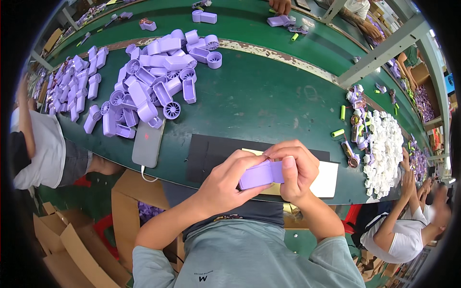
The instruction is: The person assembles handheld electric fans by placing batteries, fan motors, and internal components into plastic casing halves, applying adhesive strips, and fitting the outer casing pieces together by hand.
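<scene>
A purple plastic fan housing (259, 175) is held up between my two hands, just over the near edge of the bench. My left hand (222, 178) is closed around its left end, thumb below and fingers above. On its right end my right hand (298, 172) is closed, with the thumb across the near face and the fingertips meeting my left ones on top. The inside of the housing is turned away, and small parts at the fingertips cannot be made out. Beneath my hands lie a black mat (204, 156), yellow paper (254, 151) and a white sheet (326, 180).
A heap of purple fan housings (158, 72) covers the bench at left. Near it lies a grey power bank (147, 144) with a white cable. To the right are white parts (384, 153), green battery cells (338, 133) and wired assemblies (350, 154). Co-workers sit on both sides.
</scene>
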